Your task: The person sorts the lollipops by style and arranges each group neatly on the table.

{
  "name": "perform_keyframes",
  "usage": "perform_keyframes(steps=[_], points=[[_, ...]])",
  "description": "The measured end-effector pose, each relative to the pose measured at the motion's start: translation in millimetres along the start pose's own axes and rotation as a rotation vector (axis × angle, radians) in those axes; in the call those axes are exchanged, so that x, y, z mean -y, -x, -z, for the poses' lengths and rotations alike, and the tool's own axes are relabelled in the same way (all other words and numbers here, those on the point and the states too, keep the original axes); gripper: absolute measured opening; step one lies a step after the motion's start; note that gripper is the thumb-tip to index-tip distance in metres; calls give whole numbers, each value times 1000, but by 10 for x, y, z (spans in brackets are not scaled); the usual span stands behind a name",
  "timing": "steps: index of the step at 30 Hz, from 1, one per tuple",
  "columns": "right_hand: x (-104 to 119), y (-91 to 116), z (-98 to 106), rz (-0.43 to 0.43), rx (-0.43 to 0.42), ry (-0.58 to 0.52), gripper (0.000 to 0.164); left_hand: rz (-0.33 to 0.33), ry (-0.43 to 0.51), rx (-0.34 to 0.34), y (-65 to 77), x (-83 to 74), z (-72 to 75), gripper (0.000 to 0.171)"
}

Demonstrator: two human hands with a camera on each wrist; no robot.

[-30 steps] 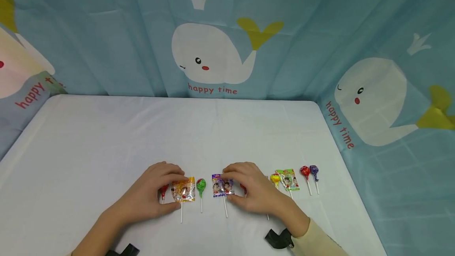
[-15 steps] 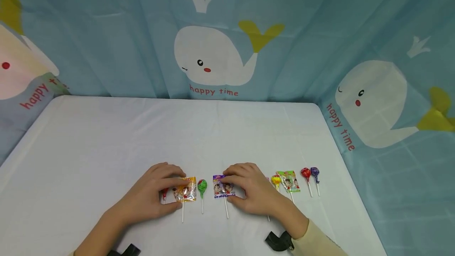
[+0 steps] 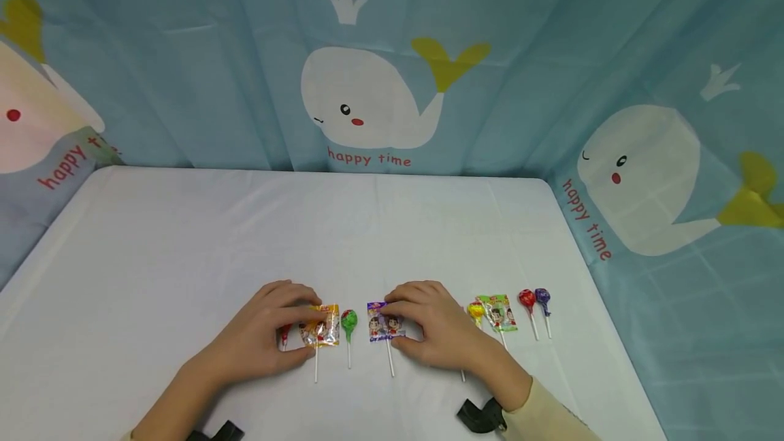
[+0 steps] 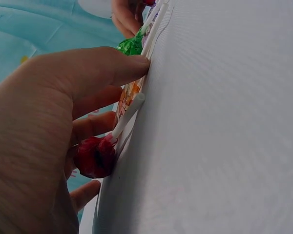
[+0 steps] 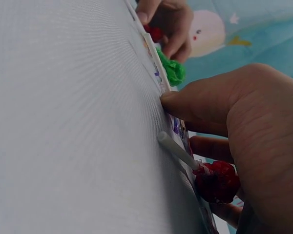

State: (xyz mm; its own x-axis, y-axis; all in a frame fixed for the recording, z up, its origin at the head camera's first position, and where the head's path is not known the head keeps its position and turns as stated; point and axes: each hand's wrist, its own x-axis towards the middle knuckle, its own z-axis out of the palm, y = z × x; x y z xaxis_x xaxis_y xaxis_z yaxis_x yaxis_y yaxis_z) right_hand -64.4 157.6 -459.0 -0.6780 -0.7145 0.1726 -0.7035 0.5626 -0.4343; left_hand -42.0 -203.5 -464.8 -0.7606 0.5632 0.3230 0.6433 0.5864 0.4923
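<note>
"happy time" in red under whale on curtain [image 3: 367,156]; same words on both side curtains; lollipop wrappers' print probably unreadable.

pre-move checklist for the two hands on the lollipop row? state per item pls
1. Left hand pinches orange-wrapped lollipop: ok.
2. Right hand pinches purple-wrapped lollipop: ok.
3. Green lollipop lies free between both hands: ok.
4. Red lollipop under left palm is free of the fingers: cannot tell.
5. Red lollipop under right palm is untouched: cannot tell.
6. All lollipops flat on the table: ok.
</note>
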Motion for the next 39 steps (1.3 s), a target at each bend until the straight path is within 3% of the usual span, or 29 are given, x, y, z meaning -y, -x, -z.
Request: perform_keyframes(steps=[13,39], points=[[32,-5,22,-30,25,-10,41,2,1,-20,-3,-12,3,53],[41,-8,22,-47,36,-10,40,104,47,-2,-107,80,156,50]])
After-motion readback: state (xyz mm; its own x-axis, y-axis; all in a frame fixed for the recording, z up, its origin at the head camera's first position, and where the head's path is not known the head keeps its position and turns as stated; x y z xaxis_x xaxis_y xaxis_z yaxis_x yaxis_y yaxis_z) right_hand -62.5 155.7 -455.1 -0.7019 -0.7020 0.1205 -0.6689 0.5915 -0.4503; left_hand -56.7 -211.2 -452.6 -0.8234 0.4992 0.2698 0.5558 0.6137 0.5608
